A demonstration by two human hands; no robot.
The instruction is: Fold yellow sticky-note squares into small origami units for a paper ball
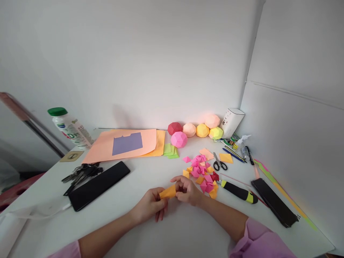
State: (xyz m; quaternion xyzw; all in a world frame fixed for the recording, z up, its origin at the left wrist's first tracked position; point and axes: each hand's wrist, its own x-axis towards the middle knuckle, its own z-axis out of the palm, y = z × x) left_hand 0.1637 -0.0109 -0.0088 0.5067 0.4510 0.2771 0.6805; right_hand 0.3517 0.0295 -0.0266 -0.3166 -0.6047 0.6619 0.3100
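A small orange paper piece (168,192) is held between my two hands above the white table (150,243). My left hand (151,205) pinches its left end between thumb and fingers. At the right end, the fingertips of my right hand (188,191) are closed on the same paper. Just beyond my right hand lies a pile of folded pink paper pieces (198,170), mixed with orange and red ones. Scissors (220,163) with black handles lie behind the pile, near an orange paper square (226,158).
Faceted paper balls (178,139) stand by the wall. Peach paper sheets (96,147), keys (82,173) and a black phone-like slab (99,185) lie left, near a white bottle (72,130). A cutter (238,191) and black pouch (275,202) lie right.
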